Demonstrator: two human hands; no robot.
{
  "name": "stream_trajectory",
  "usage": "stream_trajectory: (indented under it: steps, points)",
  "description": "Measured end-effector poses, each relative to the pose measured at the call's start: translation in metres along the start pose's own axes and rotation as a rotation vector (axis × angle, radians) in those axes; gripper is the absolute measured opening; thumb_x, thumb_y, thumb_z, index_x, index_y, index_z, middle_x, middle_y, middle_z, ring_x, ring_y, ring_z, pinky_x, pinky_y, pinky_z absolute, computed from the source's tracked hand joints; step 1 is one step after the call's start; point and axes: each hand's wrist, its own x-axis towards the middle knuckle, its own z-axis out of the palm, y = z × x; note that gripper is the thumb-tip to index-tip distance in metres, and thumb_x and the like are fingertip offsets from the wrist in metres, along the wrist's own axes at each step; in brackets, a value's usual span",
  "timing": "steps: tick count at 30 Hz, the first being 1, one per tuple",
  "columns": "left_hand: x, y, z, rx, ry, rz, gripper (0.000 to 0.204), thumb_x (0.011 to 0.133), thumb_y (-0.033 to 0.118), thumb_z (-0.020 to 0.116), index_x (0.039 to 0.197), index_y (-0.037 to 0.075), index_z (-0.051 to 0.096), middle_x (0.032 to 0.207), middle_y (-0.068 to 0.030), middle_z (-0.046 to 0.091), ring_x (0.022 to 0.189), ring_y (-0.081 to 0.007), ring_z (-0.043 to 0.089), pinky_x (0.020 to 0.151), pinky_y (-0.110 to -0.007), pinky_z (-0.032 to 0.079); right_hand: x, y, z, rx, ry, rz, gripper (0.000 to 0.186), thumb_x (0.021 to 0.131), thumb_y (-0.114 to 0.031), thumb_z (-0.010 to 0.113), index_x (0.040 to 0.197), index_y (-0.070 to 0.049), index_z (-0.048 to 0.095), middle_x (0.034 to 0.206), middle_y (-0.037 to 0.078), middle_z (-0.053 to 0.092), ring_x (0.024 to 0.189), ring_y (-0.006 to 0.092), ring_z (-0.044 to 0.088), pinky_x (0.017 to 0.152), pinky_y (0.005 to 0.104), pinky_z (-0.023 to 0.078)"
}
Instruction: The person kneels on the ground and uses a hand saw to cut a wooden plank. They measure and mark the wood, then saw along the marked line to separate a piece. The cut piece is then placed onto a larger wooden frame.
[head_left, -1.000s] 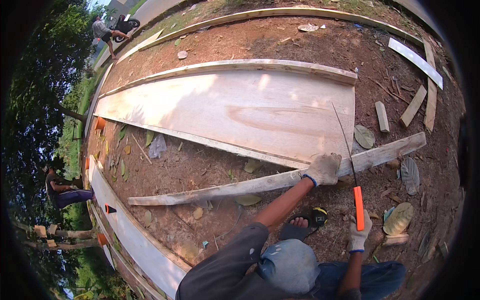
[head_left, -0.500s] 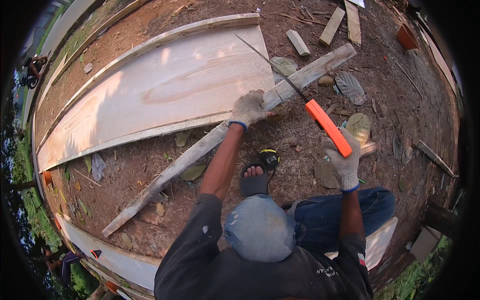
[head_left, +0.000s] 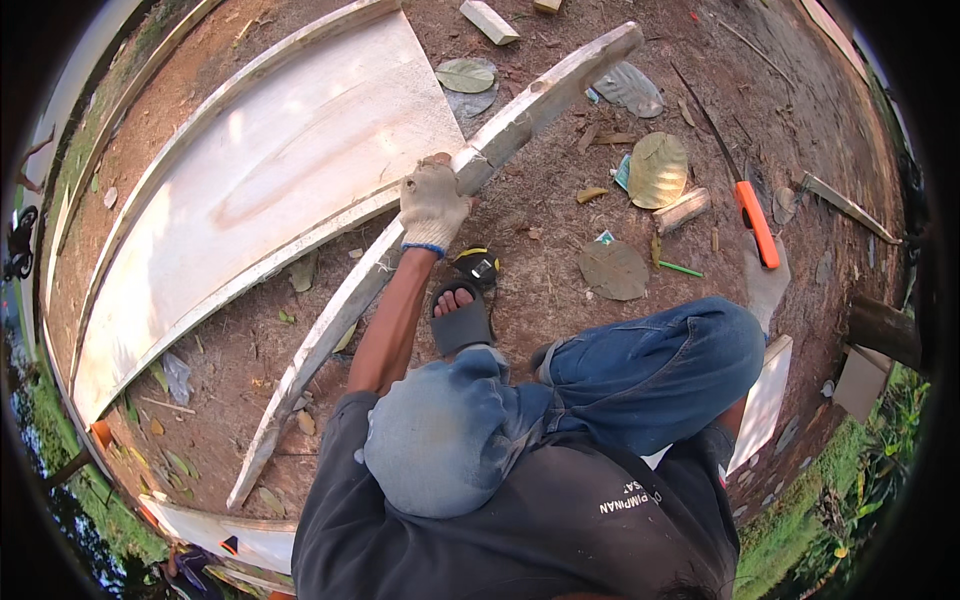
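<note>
Over soil (head_left: 530, 330) | left hand (head_left: 430, 205) clamped on timber (head_left: 555, 88) | right hand (head_left: 765, 285) closed around orange-handled saw (head_left: 755, 222)

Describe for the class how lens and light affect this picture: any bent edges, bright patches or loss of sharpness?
Head view: the fisheye lens bows the pale wooden panel's long edges and leaves black corners; head view: bright patches pale the panel's left part; head view: the saw and left hand look reasonably sharp.
</note>
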Motion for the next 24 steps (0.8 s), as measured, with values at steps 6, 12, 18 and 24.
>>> stream_trajectory:
  steps: [6, 12, 18, 24]
  points:
    - [-0.004, -0.001, 0.011, 0.052, -0.104, 0.030, 0.068, 0.080, 0.040, 0.082, 0.126, -0.002, 0.057, 0.115, -0.0186, 0.073, 0.108, -0.0307, 0.072, 0.095, -0.043, 0.055, -0.102, 0.044, 0.107, -0.029, -0.425, 0.357, 0.046, 0.085, -0.026, 0.084, 0.120, -0.003, 0.065, 0.102, 0.014, 0.072, 0.094, 0.0226, 0.068, 0.086, 0.0369, 0.053]
    - [-0.016, -0.009, 0.039, 0.017, 0.001, -0.017, 0.060, 0.078, 0.042, 0.084, 0.119, 0.004, 0.061, 0.108, -0.0116, 0.070, 0.109, -0.0275, 0.068, 0.096, -0.044, 0.052, -0.120, 0.025, 0.129, -0.069, -0.622, 0.304, 0.071, 0.076, -0.029, 0.091, 0.134, -0.002, 0.060, 0.130, 0.022, 0.068, 0.126, 0.0368, 0.063, 0.103, 0.0436, 0.049]
    - [-0.035, -0.010, -0.011, -0.036, 0.237, 0.047, 0.050, 0.077, 0.034, 0.085, 0.108, 0.003, 0.061, 0.099, -0.0154, 0.068, 0.102, -0.0347, 0.067, 0.092, -0.046, 0.049, -0.111, 0.000, 0.136, -0.115, -0.680, 0.310, 0.068, 0.076, -0.031, 0.090, 0.130, -0.002, 0.061, 0.130, 0.022, 0.068, 0.125, 0.0370, 0.063, 0.103, 0.0437, 0.049]
    - [-0.011, -0.036, -0.001, 0.058, 0.454, 0.037, 0.047, 0.076, 0.029, 0.083, 0.109, 0.003, 0.060, 0.103, -0.0160, 0.068, 0.102, -0.0343, 0.067, 0.092, -0.046, 0.050, -0.106, -0.022, 0.149, -0.143, -0.728, 0.257, 0.053, 0.081, -0.032, 0.087, 0.118, -0.001, 0.064, 0.114, 0.020, 0.072, 0.108, 0.0362, 0.069, 0.092, 0.0440, 0.052]
